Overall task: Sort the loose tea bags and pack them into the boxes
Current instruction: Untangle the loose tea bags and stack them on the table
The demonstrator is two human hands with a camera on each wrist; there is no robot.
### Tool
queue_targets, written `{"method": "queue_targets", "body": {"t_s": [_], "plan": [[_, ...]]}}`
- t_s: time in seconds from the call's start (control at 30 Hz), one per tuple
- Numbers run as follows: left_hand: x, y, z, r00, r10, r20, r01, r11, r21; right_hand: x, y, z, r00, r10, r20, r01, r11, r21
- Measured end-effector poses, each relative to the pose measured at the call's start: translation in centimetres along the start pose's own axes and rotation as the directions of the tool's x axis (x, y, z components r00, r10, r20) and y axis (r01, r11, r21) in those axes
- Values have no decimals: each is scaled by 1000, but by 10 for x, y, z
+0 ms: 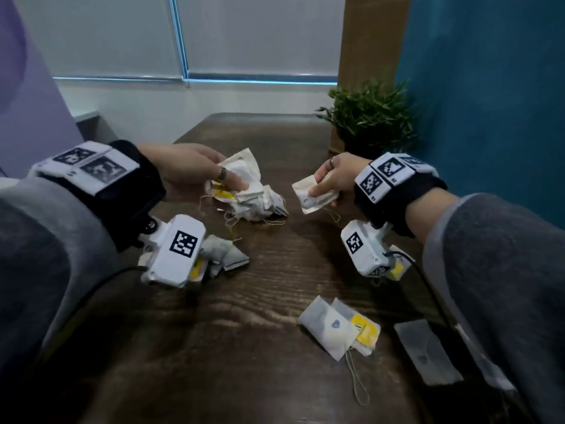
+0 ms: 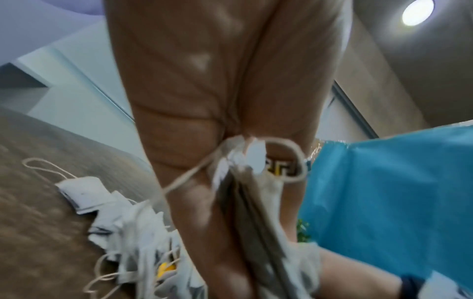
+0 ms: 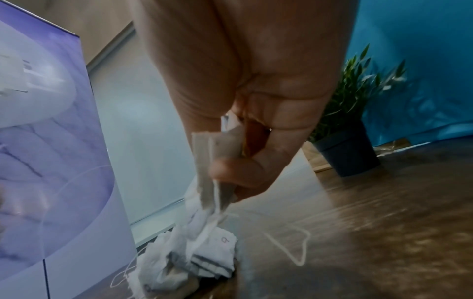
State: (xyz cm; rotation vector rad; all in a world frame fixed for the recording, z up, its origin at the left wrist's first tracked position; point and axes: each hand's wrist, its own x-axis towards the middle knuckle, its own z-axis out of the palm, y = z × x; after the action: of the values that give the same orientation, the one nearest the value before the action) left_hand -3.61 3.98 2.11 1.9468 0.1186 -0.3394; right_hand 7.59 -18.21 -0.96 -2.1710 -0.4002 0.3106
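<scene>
A heap of loose white tea bags (image 1: 256, 203) with strings lies mid-table. My left hand (image 1: 232, 180) is at the heap's left side and grips a bunch of tea bags (image 1: 244, 166); in the left wrist view these bags (image 2: 245, 212) are clamped between its fingers, with a string looped round them. My right hand (image 1: 321, 194) is held right of the heap and pinches a few flat tea bags (image 1: 305, 194) between thumb and fingers. The right wrist view shows that pinch (image 3: 217, 178) above the heap (image 3: 197, 261). I see no box.
A small group of tea bags (image 1: 227, 255) lies under my left wrist. More bags, one with a yellow tag (image 1: 365, 330), lie at the front right beside a flat grey sachet (image 1: 428, 353). A potted plant (image 1: 370, 120) stands at the back right of the dark wooden table (image 1: 244, 332).
</scene>
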Motion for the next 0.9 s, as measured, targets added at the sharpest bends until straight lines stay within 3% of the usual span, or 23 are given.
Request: {"method": "queue_targets", "body": {"t_s": [0.23, 0.43, 0.8, 0.9], "plan": [[-16, -22, -3, 976, -200, 83, 175, 955, 241, 23, -5, 34, 995, 26, 98, -23, 999, -31], [-14, -25, -3, 952, -304, -35, 286, 844, 454, 36, -5, 44, 997, 20, 79, -19, 1000, -9], [4, -29, -5, 946, -323, -26, 257, 700, 667, 46, 10, 32, 989, 99, 114, -59, 948, -311], [6, -29, -4, 941, -337, -11, 244, 657, 713, 43, 12, 25, 994, 62, 91, -14, 889, -458]]}}
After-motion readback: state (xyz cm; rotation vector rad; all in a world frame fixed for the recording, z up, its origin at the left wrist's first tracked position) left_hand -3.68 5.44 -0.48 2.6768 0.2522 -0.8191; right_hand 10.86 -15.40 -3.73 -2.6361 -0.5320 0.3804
